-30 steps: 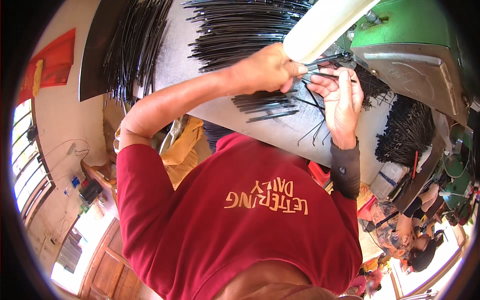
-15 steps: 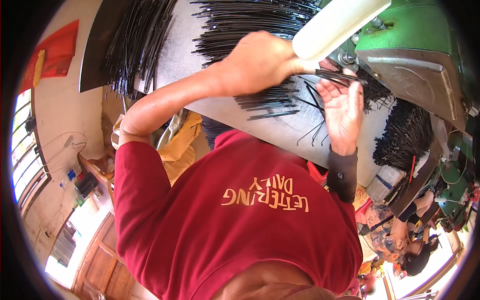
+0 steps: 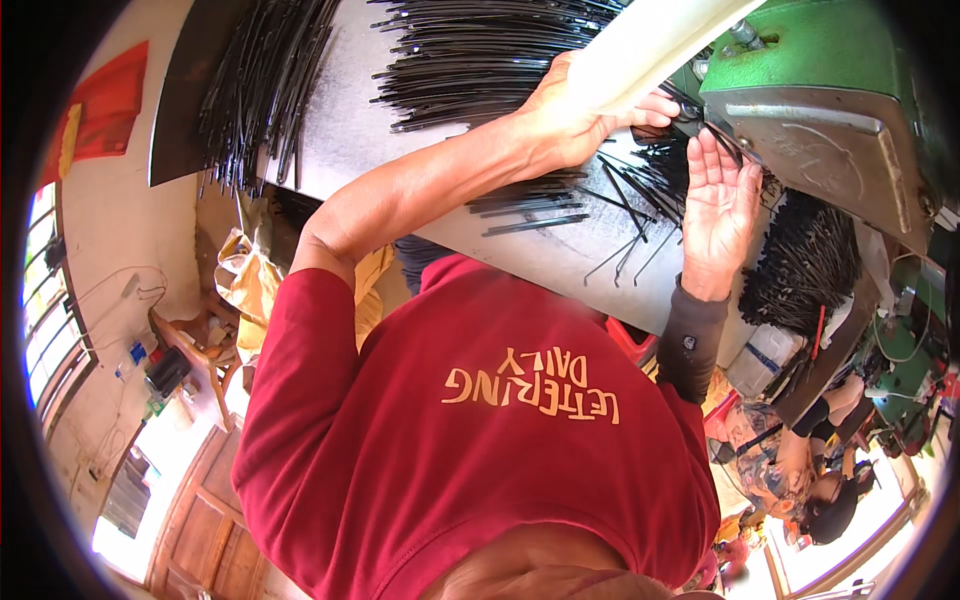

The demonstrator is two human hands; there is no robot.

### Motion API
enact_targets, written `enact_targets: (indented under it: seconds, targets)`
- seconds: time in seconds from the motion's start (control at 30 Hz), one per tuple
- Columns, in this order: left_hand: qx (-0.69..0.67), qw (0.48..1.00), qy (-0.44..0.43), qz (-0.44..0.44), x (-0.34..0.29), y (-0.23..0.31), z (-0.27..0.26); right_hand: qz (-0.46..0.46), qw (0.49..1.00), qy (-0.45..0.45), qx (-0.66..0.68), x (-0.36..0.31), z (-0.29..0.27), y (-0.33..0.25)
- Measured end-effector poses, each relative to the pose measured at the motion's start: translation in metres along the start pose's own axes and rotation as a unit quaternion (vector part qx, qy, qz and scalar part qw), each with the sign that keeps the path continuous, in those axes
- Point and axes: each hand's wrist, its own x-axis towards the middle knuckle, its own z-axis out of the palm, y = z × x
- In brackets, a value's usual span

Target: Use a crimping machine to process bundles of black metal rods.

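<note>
My left hand (image 3: 570, 120) is shut on the thick white lever handle (image 3: 650, 45) of a green press machine (image 3: 830, 90). My right hand (image 3: 720, 195), in a dark sleeve, is held flat with its palm showing. Its fingertips reach the machine's mouth, where thin black metal rods (image 3: 640, 190) lie scattered on the grey table (image 3: 350, 130). Whether a rod sits under those fingertips is hidden. A big fan of the same black rods (image 3: 480, 50) lies just behind my left forearm.
Another bundle of black rods (image 3: 260, 90) hangs over the table's far left end, and a dark heap (image 3: 800, 270) lies below the machine on the right. A seated person (image 3: 810, 480) works at lower right. A white container (image 3: 760, 360) stands under the table edge.
My left hand has closed on the white handle and moved up and right with it. My right hand, earlier pinching a rod at the machine, now shows a flat open palm.
</note>
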Motion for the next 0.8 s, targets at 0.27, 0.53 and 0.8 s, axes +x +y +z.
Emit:
enact_targets:
  seconds: [0.27,0.53,0.8]
  targets:
    - [0.014,1.000,0.015,0.001,0.001,0.000,0.003,0.000,0.999,-0.022,-0.040,-0.004,0.002,-0.005]
    - [0.040,0.999,0.022,0.006,-0.003,-0.001,0.008,-0.016,0.998,-0.020,-0.048,-0.003,0.007,-0.001]
    - [0.043,0.999,-0.016,0.024,0.007,-0.007,0.001,-0.023,1.000,0.013,-0.012,0.001,0.001,0.004]
